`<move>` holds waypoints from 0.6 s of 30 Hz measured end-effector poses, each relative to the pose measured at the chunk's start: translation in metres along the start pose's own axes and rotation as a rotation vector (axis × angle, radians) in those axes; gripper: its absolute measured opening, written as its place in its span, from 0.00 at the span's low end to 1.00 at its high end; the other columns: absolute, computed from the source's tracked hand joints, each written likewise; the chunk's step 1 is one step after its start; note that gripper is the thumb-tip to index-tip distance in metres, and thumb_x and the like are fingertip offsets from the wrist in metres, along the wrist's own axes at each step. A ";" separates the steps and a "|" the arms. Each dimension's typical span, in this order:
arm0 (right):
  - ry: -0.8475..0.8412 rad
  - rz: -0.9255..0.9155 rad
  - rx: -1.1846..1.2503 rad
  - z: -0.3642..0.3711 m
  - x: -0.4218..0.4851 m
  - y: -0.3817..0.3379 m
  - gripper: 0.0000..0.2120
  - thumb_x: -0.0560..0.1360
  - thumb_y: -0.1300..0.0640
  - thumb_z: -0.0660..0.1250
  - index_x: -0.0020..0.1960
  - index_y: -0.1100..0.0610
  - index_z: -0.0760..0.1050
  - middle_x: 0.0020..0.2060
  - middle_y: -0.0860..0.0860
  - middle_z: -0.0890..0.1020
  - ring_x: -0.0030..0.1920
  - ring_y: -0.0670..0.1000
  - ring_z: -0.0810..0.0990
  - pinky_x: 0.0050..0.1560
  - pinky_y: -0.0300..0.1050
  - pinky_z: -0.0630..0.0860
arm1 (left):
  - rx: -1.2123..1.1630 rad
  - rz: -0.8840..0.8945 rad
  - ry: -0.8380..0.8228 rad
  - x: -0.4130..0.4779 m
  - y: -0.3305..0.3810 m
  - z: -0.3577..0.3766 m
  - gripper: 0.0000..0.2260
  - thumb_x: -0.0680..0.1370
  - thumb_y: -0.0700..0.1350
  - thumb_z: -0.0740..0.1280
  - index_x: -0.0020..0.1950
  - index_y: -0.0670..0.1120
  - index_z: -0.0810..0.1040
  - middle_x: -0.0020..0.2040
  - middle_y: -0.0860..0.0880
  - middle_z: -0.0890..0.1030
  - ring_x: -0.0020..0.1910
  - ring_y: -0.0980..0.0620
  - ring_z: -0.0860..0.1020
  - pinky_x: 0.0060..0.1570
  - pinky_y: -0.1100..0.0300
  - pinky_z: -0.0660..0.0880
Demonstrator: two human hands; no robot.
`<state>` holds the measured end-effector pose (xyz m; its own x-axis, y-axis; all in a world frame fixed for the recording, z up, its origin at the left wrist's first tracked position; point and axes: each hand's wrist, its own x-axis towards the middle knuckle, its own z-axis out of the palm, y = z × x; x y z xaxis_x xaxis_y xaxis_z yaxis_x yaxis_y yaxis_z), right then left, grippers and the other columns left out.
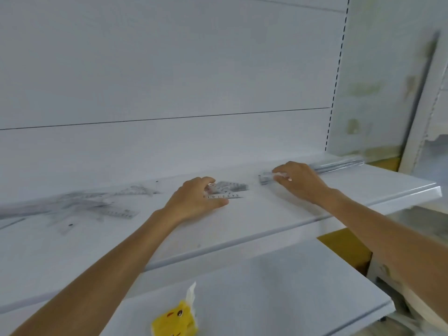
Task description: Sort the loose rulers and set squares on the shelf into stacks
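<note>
On shelf [266, 221]: L hand [194, 202] fingers pinch clear ruler [224, 196]; R hand [299, 181] fingertips curl onto ruler stack [266, 177] w/ more rulers behind.

The loose pile [80, 204] of clear rulers and set squares on the shelf [363, 187] is smeared by motion blur, so single pieces cannot be counted, and its left end runs off the picture's edge. The left hand [194, 202] hides most of a ruler [225, 196] (only a few printed numerals show). The right hand [300, 180] covers the middle of a stack [339, 164]; its grip there cannot be told. A yellow packet [175, 321] is cut off at the bottom.
</note>
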<state>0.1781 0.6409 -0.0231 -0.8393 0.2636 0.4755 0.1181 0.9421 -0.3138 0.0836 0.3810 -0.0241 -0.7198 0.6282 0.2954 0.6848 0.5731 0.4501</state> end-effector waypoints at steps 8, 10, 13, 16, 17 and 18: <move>0.013 -0.034 0.160 -0.008 0.055 0.063 0.11 0.75 0.53 0.66 0.56 0.55 0.79 0.55 0.53 0.81 0.54 0.52 0.79 0.59 0.47 0.73 | -0.029 -0.087 0.157 0.021 0.021 0.024 0.31 0.67 0.57 0.74 0.66 0.48 0.71 0.55 0.54 0.76 0.52 0.55 0.75 0.54 0.57 0.72; -0.028 -0.095 0.181 -0.008 0.063 0.066 0.11 0.75 0.54 0.66 0.56 0.55 0.79 0.54 0.52 0.82 0.54 0.51 0.79 0.57 0.45 0.72 | -0.066 -0.128 0.193 0.027 0.023 0.024 0.31 0.66 0.57 0.75 0.65 0.48 0.72 0.54 0.54 0.77 0.51 0.55 0.75 0.50 0.61 0.71; -0.072 -0.172 0.183 -0.005 0.072 0.067 0.11 0.75 0.55 0.67 0.56 0.55 0.79 0.54 0.52 0.81 0.55 0.50 0.78 0.55 0.42 0.71 | -0.105 -0.185 0.230 0.032 0.024 0.025 0.30 0.65 0.56 0.75 0.63 0.48 0.73 0.52 0.54 0.78 0.48 0.57 0.76 0.43 0.70 0.68; -0.089 -0.188 0.199 0.006 0.077 0.072 0.11 0.76 0.56 0.64 0.58 0.56 0.78 0.56 0.52 0.81 0.57 0.52 0.77 0.57 0.44 0.70 | -0.094 -0.221 0.259 0.028 0.023 0.028 0.30 0.65 0.56 0.75 0.64 0.48 0.73 0.51 0.54 0.77 0.47 0.59 0.75 0.43 0.71 0.67; -0.100 -0.188 0.193 0.011 0.078 0.075 0.12 0.77 0.57 0.63 0.58 0.56 0.78 0.57 0.52 0.81 0.58 0.52 0.77 0.58 0.45 0.70 | -0.080 -0.222 0.272 0.026 0.023 0.030 0.31 0.66 0.56 0.75 0.65 0.47 0.72 0.52 0.54 0.77 0.48 0.59 0.75 0.46 0.69 0.67; -0.128 -0.193 0.168 0.015 0.078 0.079 0.12 0.77 0.57 0.62 0.58 0.55 0.78 0.57 0.52 0.81 0.58 0.53 0.76 0.59 0.45 0.70 | -0.061 -0.220 0.284 0.023 0.024 0.030 0.31 0.66 0.56 0.75 0.65 0.47 0.72 0.53 0.54 0.76 0.50 0.58 0.74 0.48 0.67 0.66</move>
<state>0.1135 0.7327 -0.0232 -0.8990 0.0440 0.4356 -0.1315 0.9219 -0.3645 0.0868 0.4248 -0.0322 -0.8577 0.3173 0.4047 0.5085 0.6399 0.5761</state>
